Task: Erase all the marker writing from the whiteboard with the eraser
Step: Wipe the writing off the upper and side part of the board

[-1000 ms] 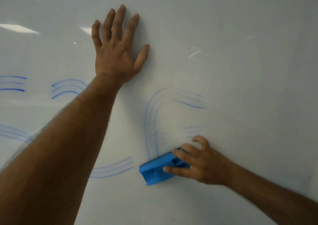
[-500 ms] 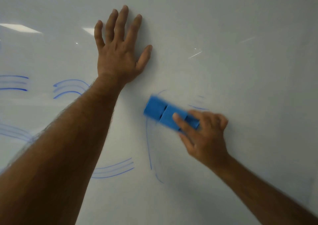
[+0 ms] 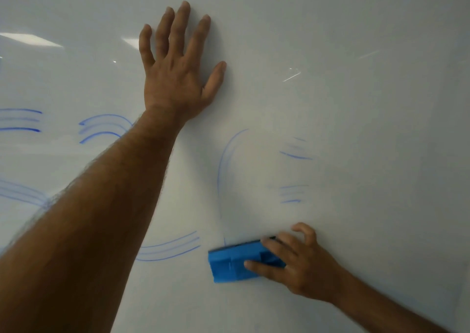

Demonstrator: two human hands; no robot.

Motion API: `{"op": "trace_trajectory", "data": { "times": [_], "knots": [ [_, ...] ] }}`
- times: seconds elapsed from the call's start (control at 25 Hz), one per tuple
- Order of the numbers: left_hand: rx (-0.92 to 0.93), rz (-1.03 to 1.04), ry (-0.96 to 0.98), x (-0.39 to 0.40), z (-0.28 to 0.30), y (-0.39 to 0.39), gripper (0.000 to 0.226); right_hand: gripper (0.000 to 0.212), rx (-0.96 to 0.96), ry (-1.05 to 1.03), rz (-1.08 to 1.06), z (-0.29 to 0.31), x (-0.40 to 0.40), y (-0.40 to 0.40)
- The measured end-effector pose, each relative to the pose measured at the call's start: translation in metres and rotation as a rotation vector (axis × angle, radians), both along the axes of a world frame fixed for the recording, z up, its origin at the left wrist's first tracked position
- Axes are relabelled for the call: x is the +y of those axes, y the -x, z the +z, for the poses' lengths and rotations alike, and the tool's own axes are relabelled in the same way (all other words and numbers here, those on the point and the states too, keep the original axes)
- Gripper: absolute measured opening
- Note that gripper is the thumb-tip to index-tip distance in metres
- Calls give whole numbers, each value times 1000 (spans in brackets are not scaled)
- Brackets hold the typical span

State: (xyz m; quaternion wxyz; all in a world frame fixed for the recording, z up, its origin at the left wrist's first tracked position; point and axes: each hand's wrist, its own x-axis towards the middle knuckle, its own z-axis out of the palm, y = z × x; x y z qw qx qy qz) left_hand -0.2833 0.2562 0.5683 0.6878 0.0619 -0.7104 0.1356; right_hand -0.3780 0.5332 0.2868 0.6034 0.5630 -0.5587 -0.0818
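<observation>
The whiteboard [image 3: 356, 103] fills the view. My left hand [image 3: 178, 78] lies flat on it high up, fingers spread and straight. Low at the right, my right hand [image 3: 300, 264] grips a blue eraser [image 3: 229, 264] and holds it against the board. Above the eraser runs a thin blue curved line [image 3: 222, 164], with faint short strokes [image 3: 295, 155] to its right and more faint strokes [image 3: 292, 194] below those. Bolder blue arcs [image 3: 101, 129] sit left of my forearm, further blue lines [image 3: 20, 121] at the far left edge, and curved strokes [image 3: 170, 248] left of the eraser.
Ceiling lights reflect in the glossy board at the upper left [image 3: 28, 40]. More blue strokes [image 3: 23, 192] show at the left edge, partly behind my left forearm [image 3: 89, 218]. A small scratch mark [image 3: 292, 76] glints at the upper right.
My right hand swept the eraser up through the curved drawing and back down to the bottom. Most of the thick arc strokes are gone, leaving thin remnants. My left hand stayed put.
</observation>
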Motion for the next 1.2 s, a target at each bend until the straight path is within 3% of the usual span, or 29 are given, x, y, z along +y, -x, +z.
{"op": "trace_trajectory", "data": {
  "times": [0.12,0.2,0.4,0.68,0.88,0.96,1.08,1.2],
  "knots": [
    [-1,-2,-7,0,-1,0,70,65,-73,230,-23,13,-8,-2],
    [-4,0,-6,0,0,-1,70,66,-99,266,-10,6,-10,-4],
    [-13,0,-8,0,0,-1,70,49,39,-114,-29,-33,13,3],
    [-24,22,-13,1,0,-3,70,68,-66,170,-50,-15,9,3],
    [-25,22,-16,2,0,-3,70,50,26,-137,-16,-32,24,9],
    [-20,18,-13,2,0,-3,70,49,41,-150,-32,-19,28,11],
    [-14,12,-9,2,-1,-3,70,55,50,14,-35,7,27,10],
    [-16,10,-8,1,0,-3,70,57,-26,306,-57,35,23,5]
  ]
}}
